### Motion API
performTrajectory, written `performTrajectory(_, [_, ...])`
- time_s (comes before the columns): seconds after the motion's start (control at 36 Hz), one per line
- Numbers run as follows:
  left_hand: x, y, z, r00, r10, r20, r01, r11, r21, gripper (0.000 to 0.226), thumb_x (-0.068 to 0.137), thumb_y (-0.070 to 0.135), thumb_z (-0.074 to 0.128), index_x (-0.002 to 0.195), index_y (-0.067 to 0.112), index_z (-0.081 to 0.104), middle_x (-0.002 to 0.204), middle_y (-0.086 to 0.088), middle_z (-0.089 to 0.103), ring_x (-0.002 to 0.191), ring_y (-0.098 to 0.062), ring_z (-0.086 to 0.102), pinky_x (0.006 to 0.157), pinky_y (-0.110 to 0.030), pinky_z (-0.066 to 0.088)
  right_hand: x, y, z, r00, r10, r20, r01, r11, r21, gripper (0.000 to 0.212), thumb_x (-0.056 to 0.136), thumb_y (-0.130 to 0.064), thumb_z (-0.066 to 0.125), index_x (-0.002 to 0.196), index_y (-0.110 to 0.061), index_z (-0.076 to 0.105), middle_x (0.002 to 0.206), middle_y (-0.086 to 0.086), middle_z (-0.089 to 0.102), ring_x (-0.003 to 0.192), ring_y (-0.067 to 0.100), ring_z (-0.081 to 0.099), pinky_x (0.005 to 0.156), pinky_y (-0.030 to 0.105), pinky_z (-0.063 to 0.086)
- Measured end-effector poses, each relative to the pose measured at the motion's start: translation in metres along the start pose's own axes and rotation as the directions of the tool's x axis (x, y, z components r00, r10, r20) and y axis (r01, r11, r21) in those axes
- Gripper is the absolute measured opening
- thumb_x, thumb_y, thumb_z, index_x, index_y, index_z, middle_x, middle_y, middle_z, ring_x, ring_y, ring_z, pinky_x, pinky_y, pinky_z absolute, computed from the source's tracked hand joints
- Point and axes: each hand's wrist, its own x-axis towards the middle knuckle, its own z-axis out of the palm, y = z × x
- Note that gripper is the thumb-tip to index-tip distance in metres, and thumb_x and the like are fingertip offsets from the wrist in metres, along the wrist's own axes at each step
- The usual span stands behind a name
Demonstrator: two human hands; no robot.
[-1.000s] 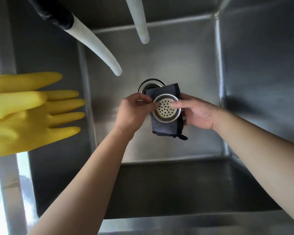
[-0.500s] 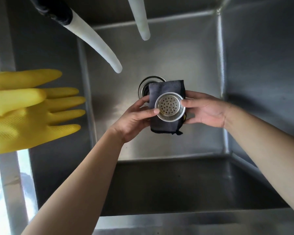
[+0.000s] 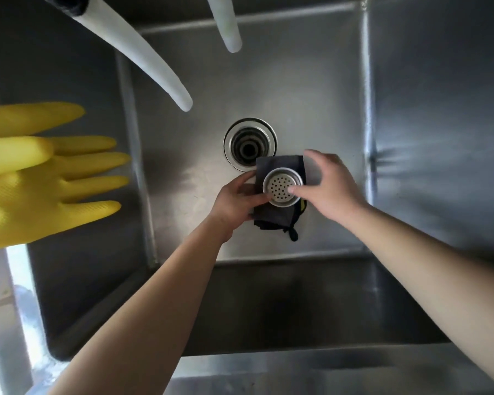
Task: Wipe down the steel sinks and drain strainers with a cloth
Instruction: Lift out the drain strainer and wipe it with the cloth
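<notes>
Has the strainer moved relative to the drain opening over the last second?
Yes. The strainer, held on the cloth, has shifted down-right in view, uncovering the drain opening it overlapped earlier.

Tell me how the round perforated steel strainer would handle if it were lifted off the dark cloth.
The round perforated steel strainer looks thin and hollow, so probably light and stiff. Its shiny surface may be slippery. Being round, it could roll if dropped on edge. The dark cloth sags limply, so likely floppy.
</notes>
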Motion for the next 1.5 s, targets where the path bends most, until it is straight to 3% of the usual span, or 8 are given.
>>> performTrajectory(0.14, [-0.005,-0.005,-0.008,0.999,-0.035,-0.02,0.035,0.999,-0.01,0.053,0.091,-0.006,0.06,0.138,0.018,0.053,0.121,-0.009,0.068,0.091,-0.017,0.069,0.066,-0.03,0.059,-0.012,-0.026,0.011,0.942,-0.238,0.238,0.335,0.742,-0.581,0.106,0.07,-0.038,0.085,0.154,-0.028,0.02,0.158,-0.003,0.022,0.14,0.026,0.028,0.109,0.051,0.033])
performTrajectory(0.33, [0.004,-0.008,-0.006,0.996,-0.079,-0.049,0.081,0.996,0.039,0.051,0.089,-0.007,0.059,0.132,0.02,0.058,0.117,-0.008,0.071,0.084,-0.016,0.07,0.069,-0.031,0.06,-0.001,-0.045,0.025,0.902,-0.248,0.354,0.432,0.499,-0.751,0.078,0.081,-0.027,0.075,0.147,-0.018,0.034,0.138,0.005,0.045,0.125,0.03,0.046,0.094,0.042,0.043])
performTrajectory(0.5, [0.01,-0.015,0.006,0.984,-0.038,-0.173,0.052,0.996,0.078,0.047,0.083,-0.011,0.063,0.122,0.016,0.067,0.08,0.005,0.074,0.065,-0.012,0.069,0.059,-0.027,0.057,-0.005,-0.042,0.029,0.979,-0.089,0.182,0.186,0.749,-0.636,0.068,0.081,-0.023,0.075,0.141,-0.015,0.043,0.133,0.012,0.052,0.114,0.036,0.059,0.087,0.038,0.05])
performTrajectory(0.58, [0.013,-0.017,0.011,0.977,0.002,-0.214,0.014,0.998,0.069,0.046,0.079,-0.011,0.062,0.109,0.022,0.073,0.084,0.001,0.077,0.076,-0.023,0.071,0.068,-0.035,0.06,-0.01,-0.047,0.04,0.996,0.004,0.086,0.044,0.84,-0.541,0.066,0.081,-0.018,0.073,0.14,-0.011,0.044,0.135,0.015,0.05,0.113,0.038,0.059,0.089,0.037,0.049])
performTrajectory(0.67, [0.016,-0.016,0.01,0.974,0.018,-0.225,0.003,0.996,0.089,0.05,0.077,-0.013,0.058,0.092,0.033,0.072,0.084,0.002,0.077,0.081,-0.027,0.072,0.075,-0.041,0.06,-0.01,-0.046,0.043,0.994,-0.043,0.103,0.092,0.843,-0.529,0.067,0.08,-0.013,0.071,0.141,-0.01,0.043,0.138,0.014,0.048,0.115,0.038,0.058,0.09,0.038,0.049])
performTrajectory(0.83, [0.014,-0.019,0.002,0.989,0.058,-0.133,-0.046,0.995,0.089,0.054,0.08,-0.02,0.053,0.107,0.023,0.071,0.08,0.008,0.076,0.069,-0.01,0.07,0.062,-0.024,0.054,-0.002,-0.017,0.008,0.956,-0.121,0.268,0.225,0.888,-0.4,0.091,0.072,-0.028,0.085,0.15,-0.027,0.04,0.159,-0.001,0.036,0.136,0.028,0.046,0.108,0.035,0.039])
performTrajectory(1.17, [0.008,-0.011,-0.002,0.993,0.044,-0.108,-0.02,0.977,0.213,0.06,0.076,-0.016,0.058,0.125,0.017,0.067,0.09,0.002,0.075,0.075,-0.012,0.067,0.066,-0.023,0.053,-0.02,-0.039,0.04,0.951,-0.305,0.055,0.273,0.742,-0.612,0.075,0.076,-0.017,0.073,0.145,-0.014,0.044,0.143,0.008,0.048,0.126,0.034,0.04,0.102,0.043,0.04])
performTrajectory(1.5, [0.0,-0.022,-0.008,0.971,-0.008,-0.24,0.086,0.945,0.315,0.041,0.081,0.001,0.071,0.119,0.017,0.066,0.101,-0.001,0.072,0.085,-0.019,0.063,0.084,-0.036,0.055,-0.016,-0.029,0.042,0.975,-0.188,0.122,0.224,0.812,-0.54,0.081,0.079,-0.021,0.078,0.149,-0.014,0.038,0.145,0.01,0.044,0.131,0.034,0.039,0.104,0.04,0.042])
